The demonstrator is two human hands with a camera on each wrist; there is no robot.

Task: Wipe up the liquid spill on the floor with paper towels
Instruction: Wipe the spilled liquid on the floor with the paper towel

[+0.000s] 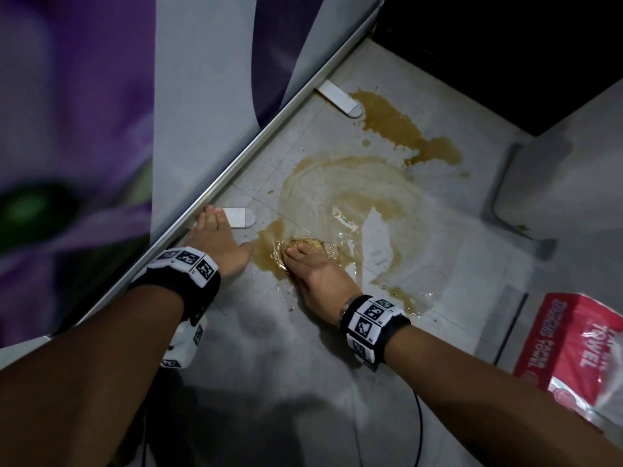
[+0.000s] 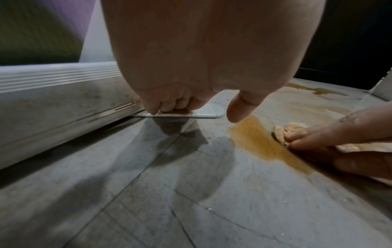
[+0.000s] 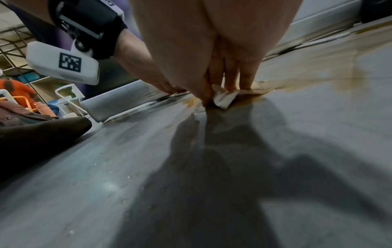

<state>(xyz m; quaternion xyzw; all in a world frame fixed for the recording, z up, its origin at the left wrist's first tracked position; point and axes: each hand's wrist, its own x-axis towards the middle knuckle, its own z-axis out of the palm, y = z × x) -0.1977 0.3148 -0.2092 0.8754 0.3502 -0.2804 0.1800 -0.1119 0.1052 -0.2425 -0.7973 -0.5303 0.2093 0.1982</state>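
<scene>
My right hand presses a soaked, brown-stained wad of paper towel flat against the floor, fingers bunched down on it at the near left edge of the spill. My left hand holds nothing; it is spread on the floor beside the cabinet's base rail, fingertips touching a small white foot, just left of the wad. Nearly all the brown liquid lies ahead and to the right of my right hand, its long axis running diagonally away toward the far puddle near a second white foot, so I judge the next stroke goes forward and rightward, and the right hand is the nearer one. Only the head view shows that far puddle's full reach and the red paper towel pack at my right forearm; the right wrist view shows a pale, drier corner of the wad beneath my palm
</scene>
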